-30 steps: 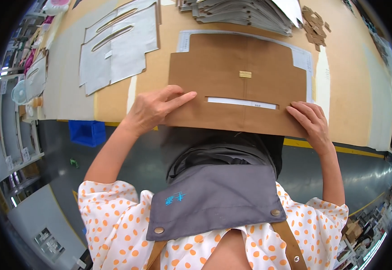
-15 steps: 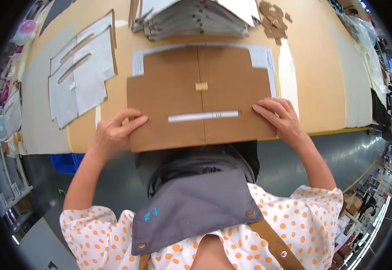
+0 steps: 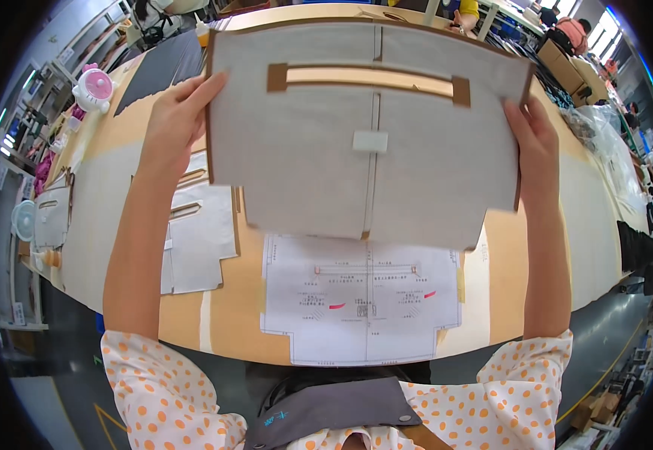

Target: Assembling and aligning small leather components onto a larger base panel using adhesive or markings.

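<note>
My left hand and my right hand grip opposite side edges of a brown bag panel, fingers closed on it. The panel is held up above the table, and its pale grey backing faces me. A long slot runs across its upper part, with a brown patch at each end. Down its middle goes a seam, with a small white tab on it. Below the panel, a white paper pattern with printed lines and two red marks lies at the table's near edge; the panel hides its far part.
More grey-backed panels lie on the table to the left. Black material and a small pink fan stand farther left. Clear plastic sheeting and cardboard boxes line the right side. Other people are at the back.
Both hands have raised the panel off the paper pattern and away from me. Its brown face showed before; now its grey backing does. The pattern beneath is uncovered. The view has tilted up.
</note>
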Demonstrator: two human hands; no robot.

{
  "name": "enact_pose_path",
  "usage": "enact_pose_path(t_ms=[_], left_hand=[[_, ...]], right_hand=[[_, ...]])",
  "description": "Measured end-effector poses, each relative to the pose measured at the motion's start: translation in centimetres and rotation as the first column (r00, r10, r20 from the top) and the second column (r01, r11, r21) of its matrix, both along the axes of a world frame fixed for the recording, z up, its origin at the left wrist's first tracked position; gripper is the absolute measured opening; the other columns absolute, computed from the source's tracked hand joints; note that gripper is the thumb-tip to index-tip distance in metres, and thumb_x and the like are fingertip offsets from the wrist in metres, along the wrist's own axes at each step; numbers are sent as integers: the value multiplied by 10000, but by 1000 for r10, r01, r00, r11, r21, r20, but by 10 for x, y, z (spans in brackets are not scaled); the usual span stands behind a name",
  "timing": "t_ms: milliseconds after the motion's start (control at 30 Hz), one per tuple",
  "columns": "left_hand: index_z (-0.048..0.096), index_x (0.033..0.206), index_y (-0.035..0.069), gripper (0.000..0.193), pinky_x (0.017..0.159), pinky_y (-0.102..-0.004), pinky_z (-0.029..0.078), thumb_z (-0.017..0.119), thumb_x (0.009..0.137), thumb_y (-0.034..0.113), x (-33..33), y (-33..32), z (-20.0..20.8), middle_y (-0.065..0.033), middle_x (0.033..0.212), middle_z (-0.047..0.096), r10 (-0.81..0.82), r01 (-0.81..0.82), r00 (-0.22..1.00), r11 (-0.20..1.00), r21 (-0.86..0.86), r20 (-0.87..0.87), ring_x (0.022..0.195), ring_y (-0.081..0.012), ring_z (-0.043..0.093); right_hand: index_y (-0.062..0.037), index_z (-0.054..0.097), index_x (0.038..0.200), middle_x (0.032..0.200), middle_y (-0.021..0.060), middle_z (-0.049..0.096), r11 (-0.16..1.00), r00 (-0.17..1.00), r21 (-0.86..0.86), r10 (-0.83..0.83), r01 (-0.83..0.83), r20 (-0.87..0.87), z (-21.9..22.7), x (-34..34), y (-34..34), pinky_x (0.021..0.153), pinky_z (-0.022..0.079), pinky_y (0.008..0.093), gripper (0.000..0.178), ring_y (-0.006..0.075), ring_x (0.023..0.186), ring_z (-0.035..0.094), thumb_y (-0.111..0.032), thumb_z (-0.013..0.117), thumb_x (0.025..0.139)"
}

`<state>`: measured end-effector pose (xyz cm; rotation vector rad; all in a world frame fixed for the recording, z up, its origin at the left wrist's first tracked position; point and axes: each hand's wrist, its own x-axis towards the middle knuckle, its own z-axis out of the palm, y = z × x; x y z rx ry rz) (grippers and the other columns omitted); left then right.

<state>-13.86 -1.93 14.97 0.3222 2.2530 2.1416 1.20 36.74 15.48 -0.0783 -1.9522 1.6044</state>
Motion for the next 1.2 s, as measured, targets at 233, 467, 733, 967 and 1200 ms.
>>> enact_pose_path(t_ms=[233,467,733,967,1200], left_hand=[[747,1084,18,366,551,-253,420,788,865,309,-100,45,-88,-1,868,723,68,-36,989,970,-239,129,617,-88,543],[752,1023,62,239,659,-284,481,730,896,263,31,-67,-120,-56,945,733,-43,-158,973,597,-786,-228,705,-136,601],[740,1083,91,178,572,-254,435,714,925,170,114,-119,-140,-36,960,687,-78,-217,944,588,-779,-322,695,-103,565],[746,1125,42,264,639,-232,437,672,974,246,85,-245,-146,-18,903,714,393,-452,887,623,-638,-245,702,-75,528],[659,1280,58,597,739,-373,528,769,826,429,67,-382,-218,-162,1048,725,427,-538,797,180,-824,-427,768,-235,673]], right_hand=[[-9,552,1326,1052,84,675,977,875,194,-13,-93,484,-83,-122,86,728,532,292,426,137,857,632,-232,654,978],[-23,544,1381,1177,72,634,950,968,208,203,-231,148,-48,-17,-57,835,484,231,471,75,901,569,-223,648,967],[7,569,1291,1163,50,664,569,679,579,733,-584,-35,69,135,-333,763,503,234,428,83,939,624,-166,568,899],[-92,751,1115,1117,-10,723,-45,-3,993,999,113,45,69,60,-326,742,545,250,383,87,932,682,-47,431,909],[8,436,1401,1334,188,545,760,520,-423,647,-493,557,-130,10,-336,990,452,355,652,248,1189,541,-192,748,865]])
